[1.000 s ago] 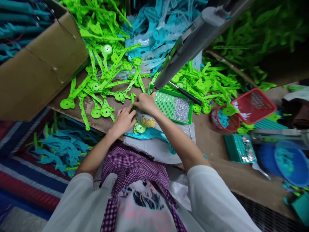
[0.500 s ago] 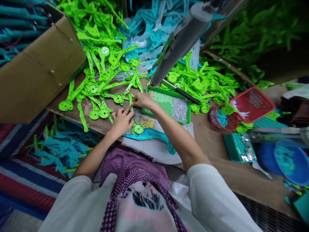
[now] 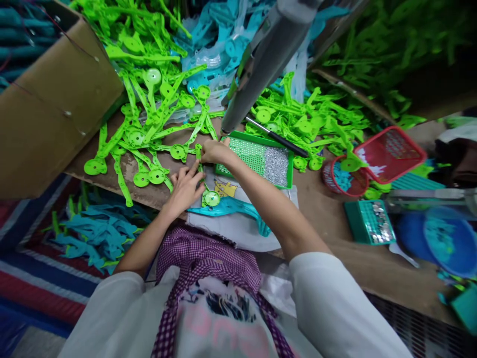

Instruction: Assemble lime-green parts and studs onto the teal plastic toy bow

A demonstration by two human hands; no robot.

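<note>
While both hands hardly shift from moment before, left hand (image 3: 184,189), fingers spread, touches lime-green plastic arm (image 3: 212,199) near teal plastic part (image 3: 238,207); right hand (image 3: 214,151) curls at far end, grip unclear; same step apparently continues.

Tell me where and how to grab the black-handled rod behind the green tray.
By the black handle, probably from above toward its right end: it looks thicker than the metal shaft and points right, away from the grey tool, while the green tray lies on its near side.
</note>
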